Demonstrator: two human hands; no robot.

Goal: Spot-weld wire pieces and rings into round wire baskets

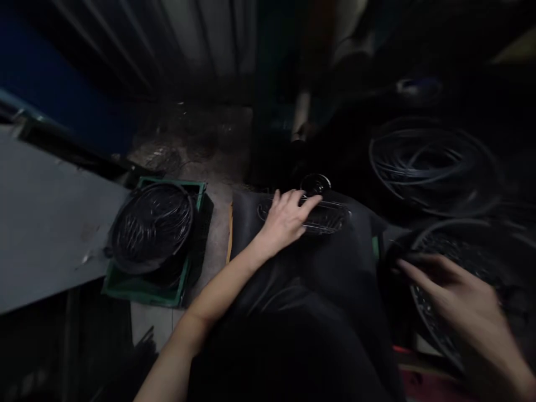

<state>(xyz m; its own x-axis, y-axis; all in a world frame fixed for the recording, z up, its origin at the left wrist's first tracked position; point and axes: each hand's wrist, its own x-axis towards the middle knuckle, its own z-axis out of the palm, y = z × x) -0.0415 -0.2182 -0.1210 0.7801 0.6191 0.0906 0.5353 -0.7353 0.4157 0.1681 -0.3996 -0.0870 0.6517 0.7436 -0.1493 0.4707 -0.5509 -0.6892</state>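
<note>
My left hand (288,215) lies over a flat, oval bundle of thin dark wire-like loops (329,219) on the dark cloth (330,262) over my lap. Its fingers are spread and slightly bent, touching the near side of the bundle. Just beyond the fingertips stands a small round shiny piece (316,184), too dark to name. To the right, my right hand (464,296) is over the rim of a round basin (421,312) containing small dark pieces. Its fingers are curled toward the thumb and blurred; what they hold, if anything, is hidden.
On the left, a round dark basket (153,229) of thin loops sits on a green crate (144,296). A grey panel (54,218) borders it. Farther right is another round container (431,167) with coiled strands. Something red (431,385) lies low at the right.
</note>
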